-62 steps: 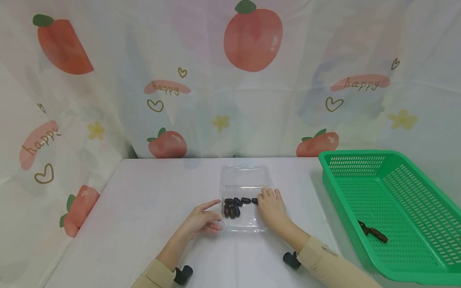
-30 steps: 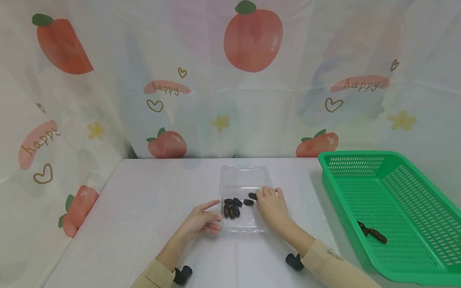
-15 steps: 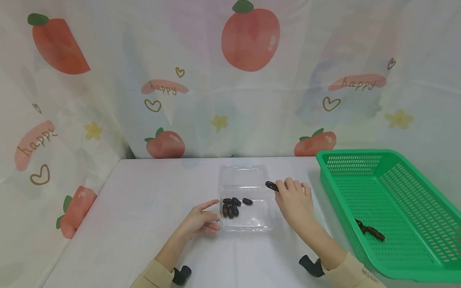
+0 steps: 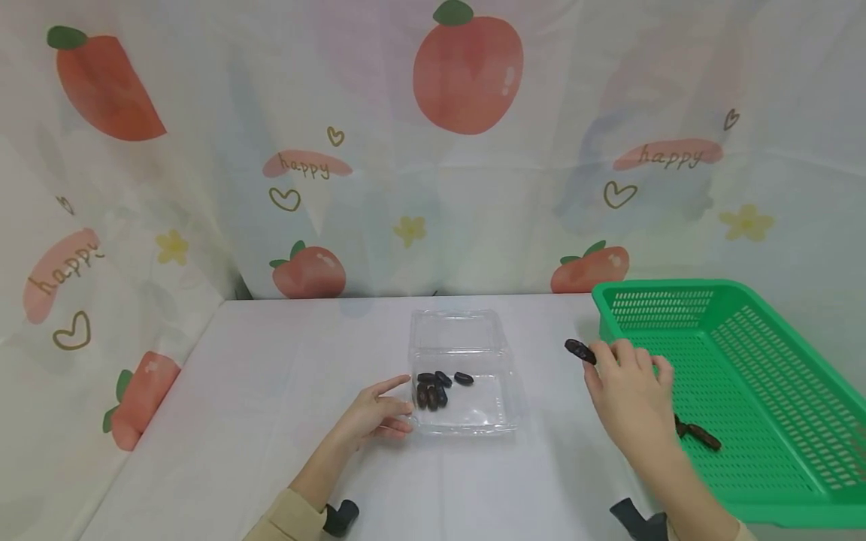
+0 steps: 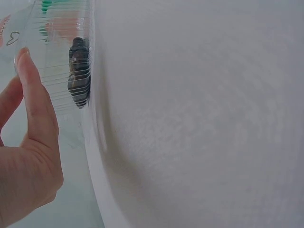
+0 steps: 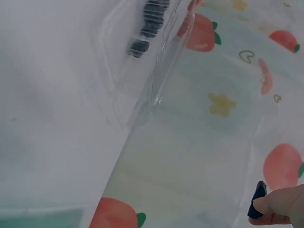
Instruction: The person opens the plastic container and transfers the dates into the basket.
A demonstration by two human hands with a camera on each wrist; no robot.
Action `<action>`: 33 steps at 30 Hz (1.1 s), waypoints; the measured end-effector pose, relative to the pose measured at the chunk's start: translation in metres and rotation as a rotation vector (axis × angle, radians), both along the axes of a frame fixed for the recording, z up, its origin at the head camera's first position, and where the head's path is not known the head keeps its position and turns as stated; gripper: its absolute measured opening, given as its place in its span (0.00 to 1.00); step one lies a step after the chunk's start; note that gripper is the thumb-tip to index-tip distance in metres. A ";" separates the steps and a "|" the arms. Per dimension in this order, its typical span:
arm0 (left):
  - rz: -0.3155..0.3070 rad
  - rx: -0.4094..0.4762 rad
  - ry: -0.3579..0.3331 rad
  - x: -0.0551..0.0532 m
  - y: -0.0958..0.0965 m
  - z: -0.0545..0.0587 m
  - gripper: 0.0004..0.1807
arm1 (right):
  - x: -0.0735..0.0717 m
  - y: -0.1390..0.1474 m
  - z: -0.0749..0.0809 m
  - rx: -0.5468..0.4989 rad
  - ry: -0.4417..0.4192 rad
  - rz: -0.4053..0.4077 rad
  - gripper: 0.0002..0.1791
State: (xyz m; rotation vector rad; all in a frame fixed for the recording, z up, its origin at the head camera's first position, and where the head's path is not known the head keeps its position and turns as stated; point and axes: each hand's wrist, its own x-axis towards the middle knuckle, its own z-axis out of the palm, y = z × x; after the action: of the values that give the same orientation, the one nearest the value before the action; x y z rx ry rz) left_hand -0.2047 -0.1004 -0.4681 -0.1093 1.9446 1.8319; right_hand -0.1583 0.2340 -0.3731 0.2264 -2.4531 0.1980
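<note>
A dark, wrinkled date point(image 4: 579, 351) is pinched between the thumb and fingertips of my right hand point(image 4: 632, 391), above the table at the basket's left side. The right wrist view also shows the held date point(image 6: 258, 199) in the fingertips. My left hand point(image 4: 375, 412) rests at the left side of a clear plastic box point(image 4: 476, 413), index finger extended along it. Its lid stands open toward the back. Several dates point(image 4: 433, 394) lie in the box's left half, with one date point(image 4: 464, 379) apart near the middle. Through the ribbed wall, the left wrist view shows a date point(image 5: 79, 73).
A green perforated basket point(image 4: 764, 481) stands at the right. Inside it lie a few dates point(image 4: 704, 436), partly hidden by my right hand. A white cloth covers the table point(image 4: 291, 361), and a fruit-printed curtain point(image 4: 379, 90) hangs behind.
My right hand has picked a date out of the box's right side, lifted it and carried it right toward the basket. One remaining date shifted slightly. My left hand has stayed put.
</note>
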 end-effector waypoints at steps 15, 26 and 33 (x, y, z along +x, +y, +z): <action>0.001 -0.002 0.001 -0.001 -0.001 -0.005 0.33 | 0.030 0.072 -0.010 -0.066 -0.217 -0.157 0.12; -0.002 0.005 0.012 0.000 -0.001 -0.002 0.33 | 0.033 0.124 -0.016 -0.048 -0.410 -0.367 0.16; -0.006 0.002 0.016 0.000 -0.001 -0.001 0.32 | 0.027 0.160 -0.027 -0.006 -0.529 -0.463 0.17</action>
State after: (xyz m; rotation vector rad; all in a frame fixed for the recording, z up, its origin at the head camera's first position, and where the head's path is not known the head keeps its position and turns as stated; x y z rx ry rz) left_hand -0.2050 -0.1017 -0.4692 -0.0884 1.9519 1.8366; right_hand -0.1314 0.3942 -0.4003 -0.4531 -2.9396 0.0650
